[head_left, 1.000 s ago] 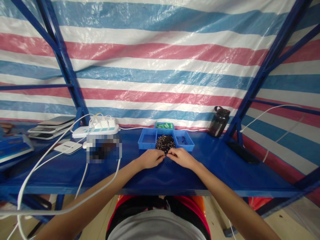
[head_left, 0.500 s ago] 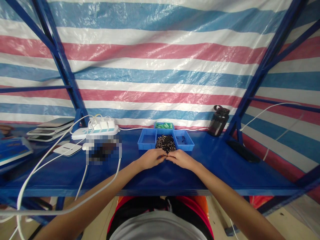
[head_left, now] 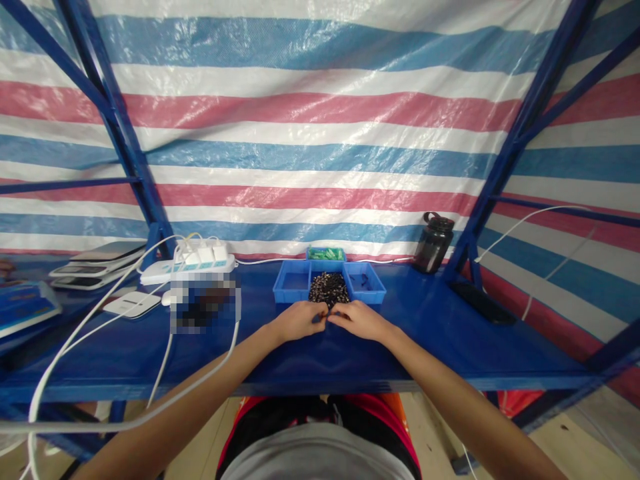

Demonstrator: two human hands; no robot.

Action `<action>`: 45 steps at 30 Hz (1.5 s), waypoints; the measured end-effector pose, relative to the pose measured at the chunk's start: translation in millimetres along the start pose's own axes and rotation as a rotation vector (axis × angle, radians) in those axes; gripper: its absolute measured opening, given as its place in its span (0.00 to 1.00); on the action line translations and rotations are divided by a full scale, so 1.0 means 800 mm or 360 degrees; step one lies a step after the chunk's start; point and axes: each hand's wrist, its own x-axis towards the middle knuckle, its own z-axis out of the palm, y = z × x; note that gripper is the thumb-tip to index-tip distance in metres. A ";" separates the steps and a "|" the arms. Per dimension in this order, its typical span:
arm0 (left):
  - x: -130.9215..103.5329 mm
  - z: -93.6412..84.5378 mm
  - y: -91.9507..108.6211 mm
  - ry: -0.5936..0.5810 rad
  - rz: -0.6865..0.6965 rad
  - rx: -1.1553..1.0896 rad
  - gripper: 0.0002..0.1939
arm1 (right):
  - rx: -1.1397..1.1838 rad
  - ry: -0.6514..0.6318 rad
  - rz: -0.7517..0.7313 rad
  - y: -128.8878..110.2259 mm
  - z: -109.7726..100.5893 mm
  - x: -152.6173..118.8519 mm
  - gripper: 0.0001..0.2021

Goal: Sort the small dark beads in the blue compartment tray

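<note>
My left hand (head_left: 304,320) and my right hand (head_left: 361,319) meet at their fingertips just in front of a blue tray of small parts. Both have their fingers bent and pressed together; whatever they pinch is too small or hidden to name. Beyond them lies a heap of small black and brass-coloured parts (head_left: 329,287) in the middle blue tray. A blue tray on the left (head_left: 291,293) shows nothing inside. The blue tray on the right (head_left: 370,296) has a few small dark pieces (head_left: 364,280). Behind stands a small tray with green pieces (head_left: 326,254).
A white power strip (head_left: 187,269) with plugged-in chargers and loose white cables (head_left: 55,360) occupies the left. A white flat device (head_left: 133,304) lies nearby. On the right stand a dark bottle (head_left: 433,243) and a black flat object (head_left: 483,302). Another person's hand (head_left: 6,268) shows far left.
My fingertips have drawn slightly apart, and my left fingers look more curled. The whole view has shifted slightly; the trays and other objects keep their places on the table.
</note>
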 end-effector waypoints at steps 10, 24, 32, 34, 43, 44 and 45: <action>0.002 0.003 -0.007 -0.0023 0.0077 -0.0006 0.08 | 0.0049 -0.0018 -0.0013 0.002 -0.003 0.000 0.09; -0.001 -0.002 0.001 0.0150 0.0147 -0.0098 0.08 | 0.0047 -0.0035 0.0025 0.000 0.003 0.001 0.08; -0.004 -0.010 0.006 0.0142 0.0201 0.0032 0.12 | 0.0056 -0.0015 -0.0022 0.005 0.009 0.002 0.09; -0.004 -0.010 0.003 0.0131 0.0169 0.0071 0.11 | 0.0032 0.0002 -0.0009 0.007 0.009 0.002 0.09; -0.003 0.003 0.000 -0.0059 0.0047 0.0276 0.09 | -0.0042 0.0034 -0.0030 0.004 0.009 -0.004 0.10; -0.003 0.002 0.001 -0.0058 0.0081 0.0311 0.09 | -0.0052 0.0041 -0.0041 0.002 0.009 -0.004 0.10; -0.002 0.001 0.003 -0.0061 0.0113 0.0342 0.08 | -0.0056 0.0041 -0.0051 0.000 0.009 -0.003 0.09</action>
